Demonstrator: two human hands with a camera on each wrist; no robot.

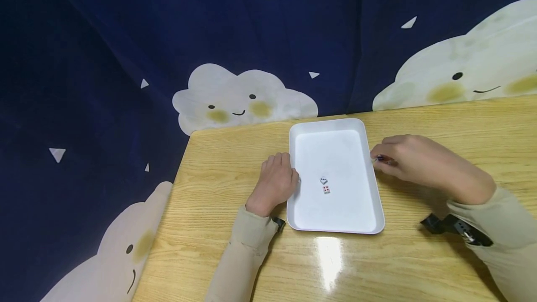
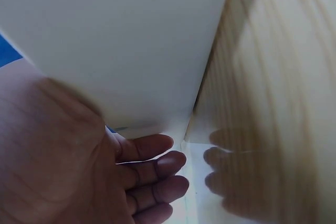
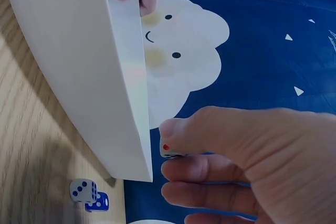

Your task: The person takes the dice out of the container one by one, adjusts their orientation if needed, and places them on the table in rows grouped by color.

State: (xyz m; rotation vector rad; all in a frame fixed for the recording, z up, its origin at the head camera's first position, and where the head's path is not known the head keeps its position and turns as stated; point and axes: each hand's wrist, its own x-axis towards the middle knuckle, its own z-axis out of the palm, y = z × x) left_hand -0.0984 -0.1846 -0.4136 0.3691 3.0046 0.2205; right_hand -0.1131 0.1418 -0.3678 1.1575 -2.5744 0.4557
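Pale sleeves [image 1: 518,250] reach over a wooden table [image 1: 218,190], its far edge just beyond the white tray [image 1: 344,162], its left edge well apart, and wood stretching on to the right. The left hand [image 1: 274,181] grips the tray's left wall, thumb over the rim. Outside the right wall, the right hand [image 1: 407,160] pinches a die [image 3: 166,149], one red spot showing; that wall stands between it and two white dice [image 1: 326,190] in the tray. Loose dice [image 3: 83,191], one white, one blue, sit nearby on the table. The tray's long axis points away, towards the curtain [image 1: 268,27]
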